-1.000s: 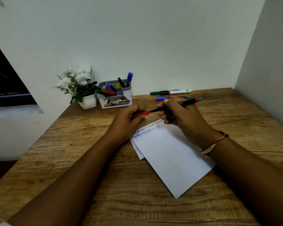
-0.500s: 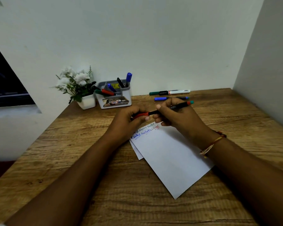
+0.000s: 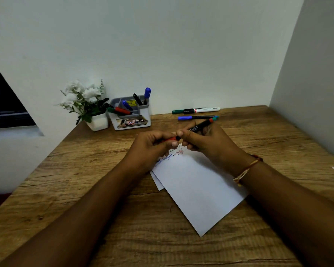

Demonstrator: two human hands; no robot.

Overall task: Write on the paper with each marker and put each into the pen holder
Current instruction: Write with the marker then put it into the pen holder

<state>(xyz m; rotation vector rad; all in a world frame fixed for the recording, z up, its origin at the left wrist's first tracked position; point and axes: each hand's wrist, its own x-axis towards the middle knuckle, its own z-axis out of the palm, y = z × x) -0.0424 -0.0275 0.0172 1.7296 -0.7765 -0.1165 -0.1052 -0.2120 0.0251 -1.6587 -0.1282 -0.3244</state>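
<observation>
My right hand grips a black marker with a red end, held slanted above the top of the white paper. My left hand pinches the marker's red cap, which sits pushed onto the tip. Several short written lines in blue, green and red show on the paper just below my fingers. The grey pen holder stands at the back by the wall with several markers in it. Two more markers lie behind my hands: a blue-capped one and a green and white one.
A small white pot of white flowers stands left of the holder. The wooden desk meets a wall at the back and another on the right. A second sheet peeks out under the paper's left edge.
The cap in my left hand and the marker in my right hand were apart a second ago. They have come together, and the cap now sits on the tip.
</observation>
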